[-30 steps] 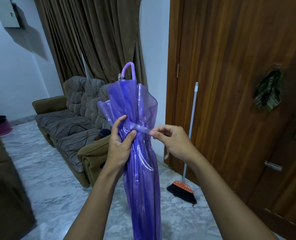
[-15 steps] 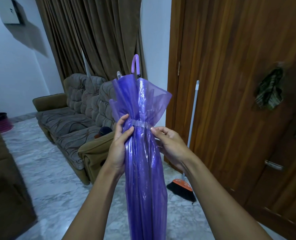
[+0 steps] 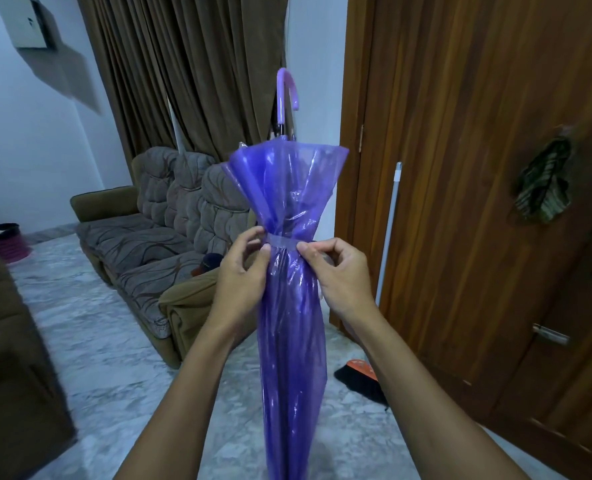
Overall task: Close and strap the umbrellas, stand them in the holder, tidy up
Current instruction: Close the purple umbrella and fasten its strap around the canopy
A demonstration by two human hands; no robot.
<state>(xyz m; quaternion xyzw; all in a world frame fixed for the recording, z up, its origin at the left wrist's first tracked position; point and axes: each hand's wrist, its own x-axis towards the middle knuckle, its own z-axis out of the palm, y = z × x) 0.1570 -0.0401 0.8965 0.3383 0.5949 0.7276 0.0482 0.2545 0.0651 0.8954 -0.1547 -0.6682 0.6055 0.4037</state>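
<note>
A folded translucent purple umbrella (image 3: 293, 323) stands upright in front of me, its lilac hooked handle (image 3: 286, 95) pointing up. A pale strap (image 3: 282, 241) runs tight around the gathered canopy, which flares out above it. My left hand (image 3: 241, 275) grips the umbrella at the strap from the left, thumb on the strap's left end. My right hand (image 3: 339, 271) holds the right side, thumb and curled fingers pinching the strap's end. The umbrella's tip is out of sight below.
A brown-grey sofa (image 3: 156, 244) stands at left behind the umbrella, with curtains (image 3: 183, 64) beyond. A wooden door (image 3: 478, 168) fills the right; a broom (image 3: 388, 237) leans beside it. A dark armchair (image 3: 7, 341) is at near left, a small bin (image 3: 7, 242) far left.
The strap, pulled out to the right a second ago, now lies wrapped tight around the canopy. My right hand moved in against the umbrella. The umbrella rose and its handle turned.
</note>
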